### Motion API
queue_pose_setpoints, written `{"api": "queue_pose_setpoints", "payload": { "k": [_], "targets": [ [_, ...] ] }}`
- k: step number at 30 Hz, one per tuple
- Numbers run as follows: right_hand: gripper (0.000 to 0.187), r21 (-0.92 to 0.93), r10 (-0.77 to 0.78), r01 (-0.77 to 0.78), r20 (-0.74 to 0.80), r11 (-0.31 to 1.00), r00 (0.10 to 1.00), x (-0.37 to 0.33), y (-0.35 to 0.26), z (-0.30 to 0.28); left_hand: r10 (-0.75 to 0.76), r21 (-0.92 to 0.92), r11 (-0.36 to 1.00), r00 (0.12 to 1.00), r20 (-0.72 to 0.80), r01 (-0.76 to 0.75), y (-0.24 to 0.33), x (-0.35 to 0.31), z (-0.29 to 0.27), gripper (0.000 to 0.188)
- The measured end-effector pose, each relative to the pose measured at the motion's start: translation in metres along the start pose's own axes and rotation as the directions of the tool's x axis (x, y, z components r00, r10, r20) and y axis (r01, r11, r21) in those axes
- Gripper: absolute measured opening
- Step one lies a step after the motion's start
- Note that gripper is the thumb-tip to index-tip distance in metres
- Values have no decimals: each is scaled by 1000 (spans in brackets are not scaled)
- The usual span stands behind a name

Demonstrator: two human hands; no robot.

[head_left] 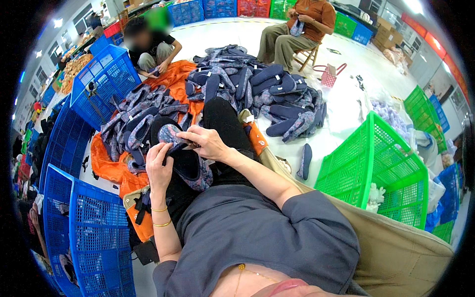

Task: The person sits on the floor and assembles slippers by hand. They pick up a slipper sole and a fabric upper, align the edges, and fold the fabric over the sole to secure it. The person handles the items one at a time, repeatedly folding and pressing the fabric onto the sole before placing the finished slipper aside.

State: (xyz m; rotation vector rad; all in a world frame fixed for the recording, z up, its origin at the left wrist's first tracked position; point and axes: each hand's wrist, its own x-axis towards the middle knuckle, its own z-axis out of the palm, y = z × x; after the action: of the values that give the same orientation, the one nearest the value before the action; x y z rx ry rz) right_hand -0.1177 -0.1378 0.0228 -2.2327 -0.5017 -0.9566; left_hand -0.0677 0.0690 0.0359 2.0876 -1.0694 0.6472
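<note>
Grey shirt point(262, 227) nearest, hands point(159, 162) point(210, 142) hold a slipper point(168, 132), white labels point(278, 80) beyond.

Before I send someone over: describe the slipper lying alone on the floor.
Start at the large, near green basket on the right. On the white floor just left of it, on the near side of the big slipper pile, lies one navy patterned slipper. Unlike the piled ones, it touches no other slipper.

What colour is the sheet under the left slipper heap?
The sheet is orange, best seen in the head view.
</note>
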Motion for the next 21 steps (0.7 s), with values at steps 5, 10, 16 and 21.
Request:
{"api": "queue_pose_setpoints", "payload": {
  "k": [5,10,16,21],
  "targets": [
    [36,-2,-64,64,68,998,996,1,13,-5,26,4,1000,999,30,-26,2,3,-3,29],
    [33,55,-68,61,133,997,989,6,14,-9,33,-39,999,997,73,-30,5,10,-5,21],
    [9,418,45,-163,278,894,960,6,39,-3,53,-171,985,987,151,-27,-19,21,1,12],
    [19,560,432,-643,476,522,766,9,18,5,-161,-436,774,808,567,459,-45,27,-17,27]
  ]
}}
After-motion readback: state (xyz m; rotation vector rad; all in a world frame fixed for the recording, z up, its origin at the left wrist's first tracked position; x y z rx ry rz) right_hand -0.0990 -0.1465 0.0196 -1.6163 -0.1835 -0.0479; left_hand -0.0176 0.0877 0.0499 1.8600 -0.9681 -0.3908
